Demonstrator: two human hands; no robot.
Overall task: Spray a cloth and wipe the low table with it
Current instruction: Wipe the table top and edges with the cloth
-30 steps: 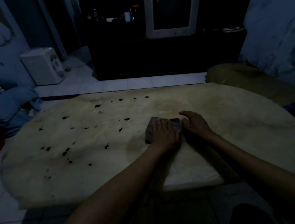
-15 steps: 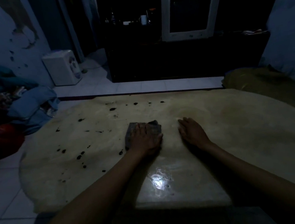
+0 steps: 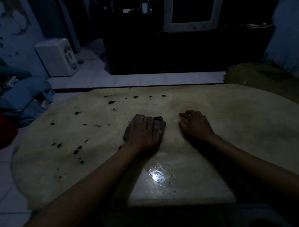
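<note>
Mid-wipe: the left hand (image 3: 144, 134) pressed flat on the grey cloth (image 3: 158, 125) at the tabletop (image 3: 238, 141) centre; the right hand (image 3: 194, 124) rested loosely curled, holding nothing. Dark spots (image 3: 76, 152) remained leftward.

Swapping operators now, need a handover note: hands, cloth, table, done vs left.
Left hand: flat on the cloth, pressing it to the table, mid-table.
Right hand: beside it, fingers loosely bent, resting on the bare top, holding nothing.
No spray bottle in view.
Done: the near strip by the front edge shines wet; the right side shows no spots.
Left: dark spots across the left half and along the far edge. Likely next: sweep the cloth left into them.
</note>
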